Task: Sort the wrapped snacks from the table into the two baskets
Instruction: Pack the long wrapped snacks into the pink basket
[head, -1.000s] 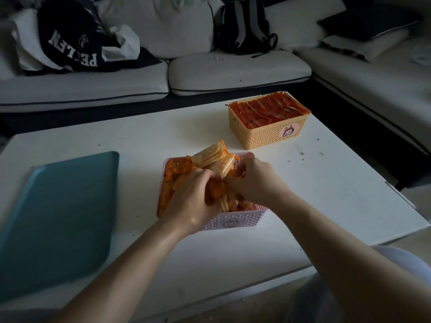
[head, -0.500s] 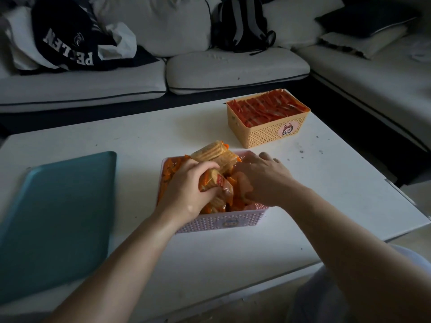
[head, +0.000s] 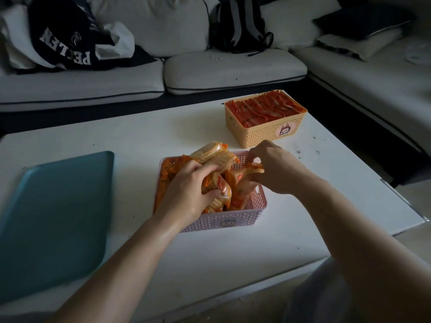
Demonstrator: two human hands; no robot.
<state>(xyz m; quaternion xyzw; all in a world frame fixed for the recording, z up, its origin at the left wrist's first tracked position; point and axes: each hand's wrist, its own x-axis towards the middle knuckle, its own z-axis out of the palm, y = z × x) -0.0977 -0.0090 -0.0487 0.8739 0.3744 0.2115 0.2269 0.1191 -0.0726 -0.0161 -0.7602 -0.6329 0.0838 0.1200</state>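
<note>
A pink basket stands in the middle of the white table, heaped with orange wrapped cracker packs. My left hand is inside it, fingers curled round a bundle of packs. Over the basket's right rim, my right hand pinches one cracker pack and holds it tilted. A yellow basket at the far right holds several red snack sticks laid in rows.
A teal tray lies on the table's left side. A white sofa with clothes and a dark backpack runs behind the table and down the right. The table's front edge is near my knees.
My right hand has gone from lying on the packs to lifting one pack at the basket's right rim. My left hand keeps its grip and has shifted slightly within the basket.
</note>
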